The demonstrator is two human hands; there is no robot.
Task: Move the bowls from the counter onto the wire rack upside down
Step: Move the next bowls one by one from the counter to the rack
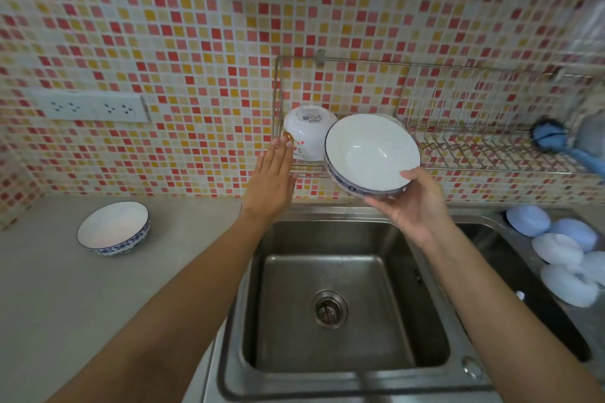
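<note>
My right hand [415, 206] grips a white bowl with a blue patterned rim [370, 154] by its lower edge, tilted with its inside facing me, in front of the wire rack [491, 154] on the tiled wall. An upside-down white bowl with red marks [311, 131] sits on the rack's left end. My left hand [271, 180] is flat with fingers extended, fingertips next to that bowl, holding nothing. Another blue-rimmed bowl [114, 227] stands upright on the grey counter [49, 288] at the left.
A steel sink [343, 304] lies below my arms. A blue brush [553, 141] rests on the rack's right end. Several pale blue and white round things [563, 249] lie right of the sink. Wall sockets [91, 106] sit at the left.
</note>
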